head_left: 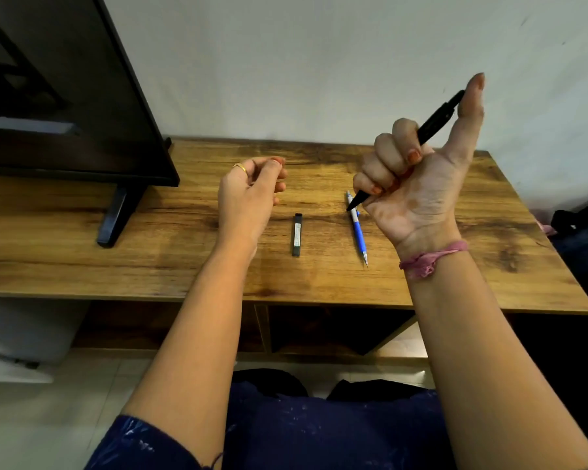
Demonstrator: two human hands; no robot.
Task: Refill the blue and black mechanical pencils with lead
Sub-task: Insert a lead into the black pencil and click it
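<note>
Wooden table [184,266] against a pale wall, a dark monitor [65,96] standing at its left end. The right hand [418,184] is raised, fingers curled round the black mechanical pencil [437,120], tip slanting down-left, cap up-right by the thumb. The left hand [248,195] hovers, fingertips pinched together; whether they hold anything, I cannot tell. The blue mechanical pencil [358,232] lies flat, tip toward the person, near the upright-lying lead case [297,234].

**A room at home**

A flat screen [48,79] stands on feet at the left of a low wood-grain surface [489,266] with open compartments [336,330] underneath, like a TV stand. Behind it is a plain white wall [319,62]. The floor [65,418] is pale tile. Dark bags or clothes [577,232] lie at the right edge.
</note>
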